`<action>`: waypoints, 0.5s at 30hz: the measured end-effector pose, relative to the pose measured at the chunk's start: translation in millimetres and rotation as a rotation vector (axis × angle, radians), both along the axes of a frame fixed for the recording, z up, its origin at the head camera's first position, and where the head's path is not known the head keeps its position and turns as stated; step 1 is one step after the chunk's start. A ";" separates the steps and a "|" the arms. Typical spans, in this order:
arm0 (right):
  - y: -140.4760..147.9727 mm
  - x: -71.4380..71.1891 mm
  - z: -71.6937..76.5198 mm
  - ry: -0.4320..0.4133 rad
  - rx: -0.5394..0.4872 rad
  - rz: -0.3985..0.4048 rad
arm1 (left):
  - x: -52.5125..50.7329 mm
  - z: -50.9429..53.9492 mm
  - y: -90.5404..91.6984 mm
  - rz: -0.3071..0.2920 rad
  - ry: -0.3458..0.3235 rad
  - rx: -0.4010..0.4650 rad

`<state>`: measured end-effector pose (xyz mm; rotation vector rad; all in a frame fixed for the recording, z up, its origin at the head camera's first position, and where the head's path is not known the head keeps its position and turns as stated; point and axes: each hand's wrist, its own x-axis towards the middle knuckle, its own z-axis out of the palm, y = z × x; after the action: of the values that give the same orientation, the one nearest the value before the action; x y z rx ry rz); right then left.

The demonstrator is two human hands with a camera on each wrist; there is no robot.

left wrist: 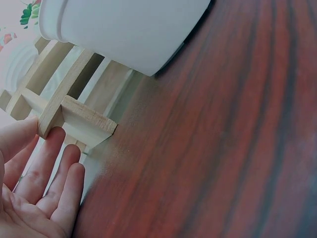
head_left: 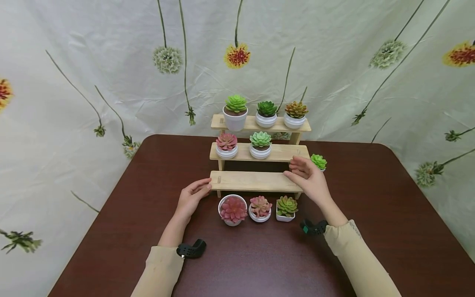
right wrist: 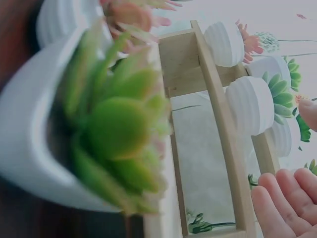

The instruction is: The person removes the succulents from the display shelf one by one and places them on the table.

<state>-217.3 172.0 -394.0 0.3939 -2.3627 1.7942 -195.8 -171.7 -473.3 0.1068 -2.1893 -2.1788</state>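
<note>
A three-step wooden stand [head_left: 252, 181] holds three potted succulents on its top step and two on its middle step; the bottom step is bare. With thumb and forefinger, my left hand [head_left: 190, 198] pinches the left end of the bottom step; the left wrist view shows the hand [left wrist: 37, 183] at the board's corner [left wrist: 49, 116]. Over the right end of that step is my right hand [head_left: 309, 179], holding no pot. Its fingers are slightly bent and parted from the thumb in the right wrist view, where the hand [right wrist: 292, 198] is partly cut off.
In front of the stand are a red succulent [head_left: 233, 209], a pink one [head_left: 260, 207] and a green one in a square pot [head_left: 285, 207]. A light-green succulent [head_left: 318, 161] is behind my right hand. A flowered cloth [head_left: 111, 62] hangs behind the dark table [head_left: 148, 206].
</note>
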 end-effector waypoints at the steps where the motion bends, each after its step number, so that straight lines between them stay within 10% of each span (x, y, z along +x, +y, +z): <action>1: -1.2 -1.8 1.8 -0.006 0.004 -0.005 | 0.3 0.5 0.1 0.000 -0.001 0.002; 15: -19.0 -29.9 19.0 -0.102 0.040 0.008 | 2.5 7.4 1.0 -0.005 -0.026 0.005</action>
<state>-247.2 153.0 -374.9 0.3236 -2.4717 1.8146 -193.3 -170.7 -465.8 0.1304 -2.2007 -2.1977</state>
